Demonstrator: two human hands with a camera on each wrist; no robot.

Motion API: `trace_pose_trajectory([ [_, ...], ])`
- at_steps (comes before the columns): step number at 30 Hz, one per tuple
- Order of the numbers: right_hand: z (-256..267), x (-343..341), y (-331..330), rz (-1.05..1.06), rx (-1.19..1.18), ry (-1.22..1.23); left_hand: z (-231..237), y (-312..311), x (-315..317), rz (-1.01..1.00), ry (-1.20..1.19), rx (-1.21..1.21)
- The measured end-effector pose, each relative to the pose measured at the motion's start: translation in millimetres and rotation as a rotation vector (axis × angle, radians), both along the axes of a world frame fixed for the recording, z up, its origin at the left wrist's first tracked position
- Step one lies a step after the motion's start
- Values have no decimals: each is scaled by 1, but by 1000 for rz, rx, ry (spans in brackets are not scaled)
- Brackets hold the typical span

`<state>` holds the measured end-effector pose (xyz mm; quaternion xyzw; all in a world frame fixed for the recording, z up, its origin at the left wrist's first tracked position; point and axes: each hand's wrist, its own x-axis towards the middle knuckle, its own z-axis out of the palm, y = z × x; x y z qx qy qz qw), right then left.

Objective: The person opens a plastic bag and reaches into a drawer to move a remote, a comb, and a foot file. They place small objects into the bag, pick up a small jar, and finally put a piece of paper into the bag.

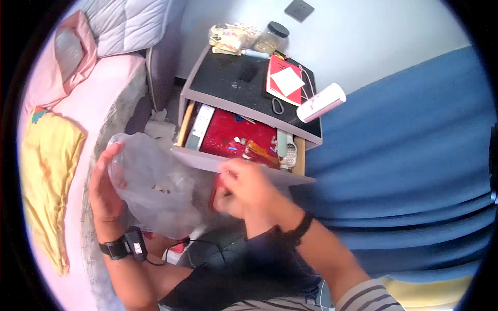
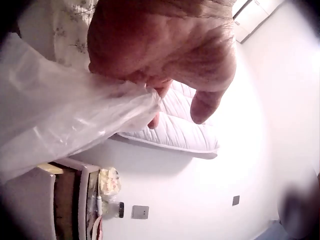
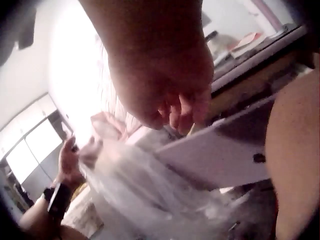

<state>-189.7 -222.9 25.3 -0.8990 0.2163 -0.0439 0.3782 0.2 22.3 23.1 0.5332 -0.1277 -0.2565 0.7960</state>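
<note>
My left hand point(image 1: 105, 189) holds a clear, thin plastic bag point(image 1: 155, 199) at its rim, and some fingers show through the film. In the left wrist view the bag point(image 2: 75, 120) gathers against the fingers, with the thumb standing apart. A few small dark bits lie inside the bag. My right hand point(image 1: 244, 189), blurred, is in front of the drawer, to the right of the bag. Its fingers point(image 3: 182, 112) are curled in the right wrist view. A narrow red edge point(image 1: 215, 193) shows beside them; I cannot tell whether this hand holds it.
An open drawer point(image 1: 197, 159) with a red bottom holds a white box point(image 1: 201, 127), a grater point(image 1: 289, 154) and small scraps. On the cabinet top point(image 1: 223, 72) are a jar point(image 1: 271, 39), a red book point(image 1: 297, 94) and a white cylinder point(image 1: 321, 102). A bed point(image 1: 111, 85) stands left, a blue curtain point(image 1: 394, 150) right.
</note>
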Motion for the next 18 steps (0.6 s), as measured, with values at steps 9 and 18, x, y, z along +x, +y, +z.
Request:
trace_pose_trajectory([
  [9, -36, -89, -236, -57, -216, 578, -12, -24, 4, -13, -67, 171],
  [18, -85, -35, -260, 241, -397, 856, -37, -26, 23, 104, 11, 301],
])
